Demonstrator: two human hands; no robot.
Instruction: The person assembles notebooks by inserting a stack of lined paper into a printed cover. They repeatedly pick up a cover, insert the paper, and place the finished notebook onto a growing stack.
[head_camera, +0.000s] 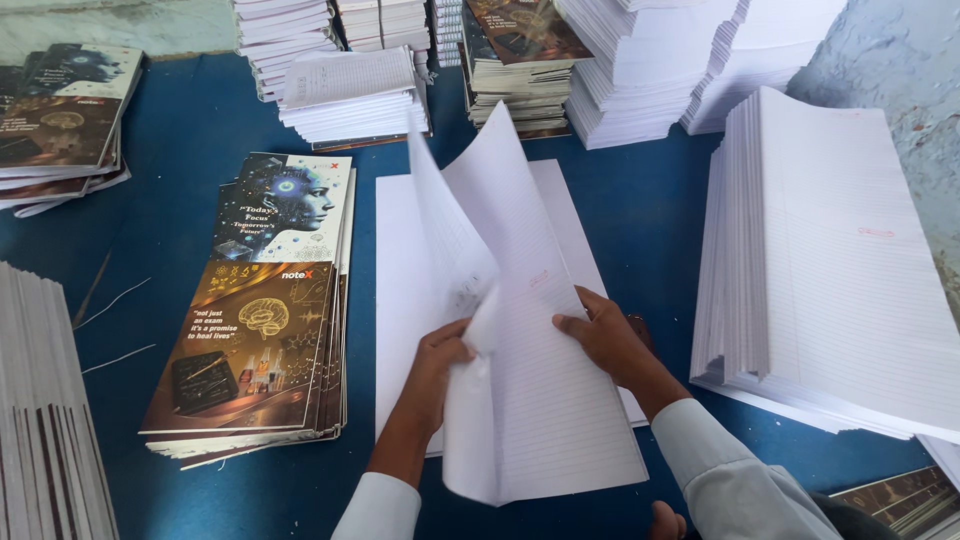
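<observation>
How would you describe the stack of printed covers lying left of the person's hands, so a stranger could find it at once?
Start at the blue table and find the white sheet lying flat in its middle. Just left of it lies the stack of printed covers. Unlike the plain white ruled paper stacks around it, its top is dark and glossy, showing a glowing brain below and a blue face above.

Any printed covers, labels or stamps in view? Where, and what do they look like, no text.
Printed cover stack: left of both hands, flat rectangles, dark blue upper half with a glowing head, brown-gold lower half with a brain.
Second cover stack: far left edge, same dark blue and brown.
Bound stack with brown cover: top centre.
Red stamp mark: on the ruled paper stack at right, small.
Ruled sheets: white, held by left hand and right hand.
</observation>
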